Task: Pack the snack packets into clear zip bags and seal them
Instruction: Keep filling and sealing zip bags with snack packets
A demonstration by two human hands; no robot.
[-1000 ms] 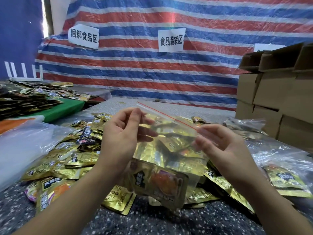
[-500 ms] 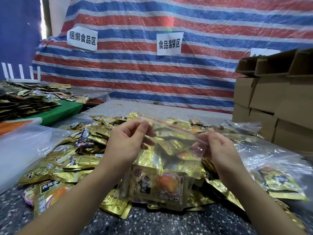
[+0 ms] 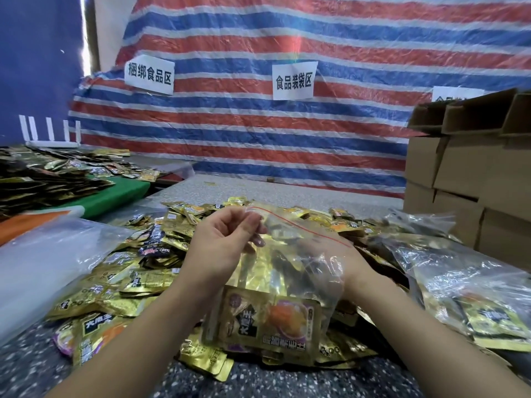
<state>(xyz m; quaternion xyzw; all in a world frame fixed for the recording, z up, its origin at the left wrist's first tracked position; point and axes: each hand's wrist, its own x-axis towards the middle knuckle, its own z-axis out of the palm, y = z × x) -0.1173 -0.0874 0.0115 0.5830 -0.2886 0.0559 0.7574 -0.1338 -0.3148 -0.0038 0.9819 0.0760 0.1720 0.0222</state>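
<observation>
Hands first: the left hand (image 3: 227,239) is up over the middle of the tabletop (image 3: 287,380), fingers curled, pinching the top left corner of a clear zip bag (image 3: 298,268) right by its red seal line (image 3: 301,226). The right hand (image 3: 339,262) sits behind the bag plastic so it's blurry; it looks like it's got the right end of the seal strip, but I honestly can't tell how its fingers are set. The bag hangs between the two hands with gold snack packets (image 3: 267,323) inside, one showing its printed front at the bottom.

Under and around it there's a big loose heap of packets (image 3: 138,271) spread across the middle of the tabletop. More clear bags (image 3: 459,271) with packets in them lie toward the right edge, and cardboard boxes (image 3: 465,179) are stacked at the far right corner. A striped tarp (image 3: 258,133) with paper signs (image 3: 293,80) hangs behind the far edge.
</observation>
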